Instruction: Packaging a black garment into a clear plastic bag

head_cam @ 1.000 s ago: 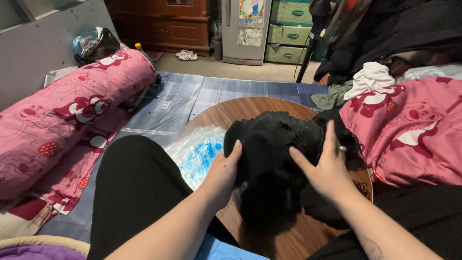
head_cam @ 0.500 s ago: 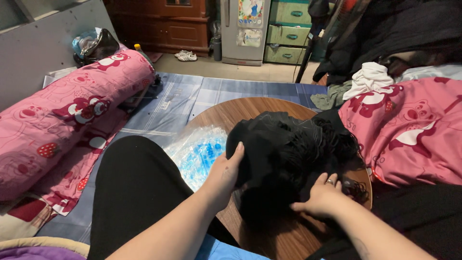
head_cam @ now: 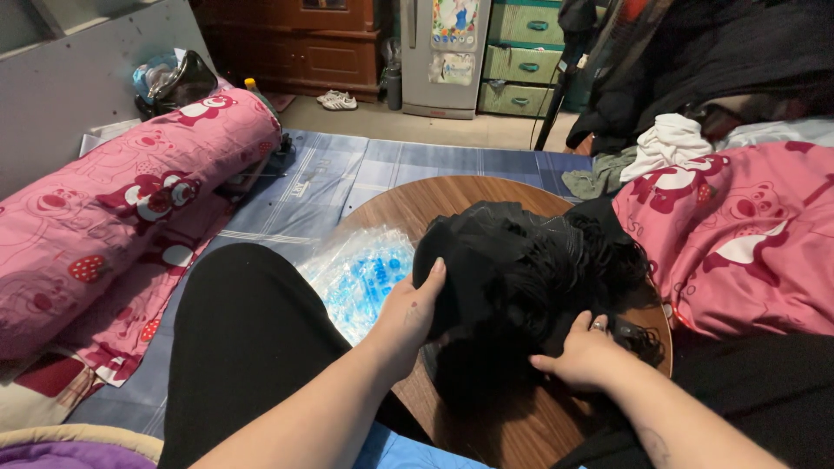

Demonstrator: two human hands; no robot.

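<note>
One crumpled black fabric garment lies heaped on one round brown wooden table. Left hand presses its near-left edge, fingers together, thumb up along the cloth. Right hand rests on the garment's lower right part, fingers curled (whether pinching, cannot tell). One clear plastic bag with blue print sits just left of the garment. Two pink bear-print quilts: one rolled, one at right.
</note>
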